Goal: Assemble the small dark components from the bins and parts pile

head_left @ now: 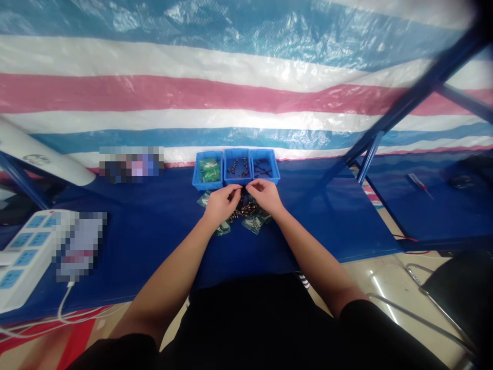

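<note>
As the row reads from the left, first comes a blue, open-topped plastic bin point(208, 186) with green pieces point(210, 174) inside, close beside its neighbour; a knuckle bump could skew both. Next, the bare left hand point(222, 204), thumb and forefinger drawn together; can't tell whether anything is pinched. Near it, a small clear plastic packet point(223, 227); a dragging wrist might sweep it aside. Far centre, a second blue plastic bin point(235, 181) holds small dark-and-brassy parts, easily mis-sorted if a loose one drops in. Below the fingers, a heap of small brass-coloured metal parts point(248, 208), prone to scattering if brushed. Bare right hand point(265, 194), fingertips likewise closed, contents unclear; its forearm crosses the near edge of the smooth dark-blue table point(327, 226), where strays could roll off.
</note>
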`<action>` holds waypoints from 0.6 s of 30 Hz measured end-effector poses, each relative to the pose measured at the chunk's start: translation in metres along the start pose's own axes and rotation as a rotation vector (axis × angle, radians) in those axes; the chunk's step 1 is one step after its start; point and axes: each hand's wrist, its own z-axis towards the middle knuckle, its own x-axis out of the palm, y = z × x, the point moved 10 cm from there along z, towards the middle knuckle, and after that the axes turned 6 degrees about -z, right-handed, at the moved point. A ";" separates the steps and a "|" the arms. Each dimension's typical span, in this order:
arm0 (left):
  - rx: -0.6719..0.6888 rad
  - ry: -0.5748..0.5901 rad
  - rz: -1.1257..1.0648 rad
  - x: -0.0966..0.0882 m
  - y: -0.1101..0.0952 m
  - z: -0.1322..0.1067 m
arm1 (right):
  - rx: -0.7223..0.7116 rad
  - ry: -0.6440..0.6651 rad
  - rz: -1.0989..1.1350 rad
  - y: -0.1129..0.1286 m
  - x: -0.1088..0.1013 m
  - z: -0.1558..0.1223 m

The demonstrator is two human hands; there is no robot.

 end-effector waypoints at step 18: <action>0.002 0.030 -0.027 0.005 0.002 0.000 | -0.085 0.087 0.214 0.014 0.013 -0.005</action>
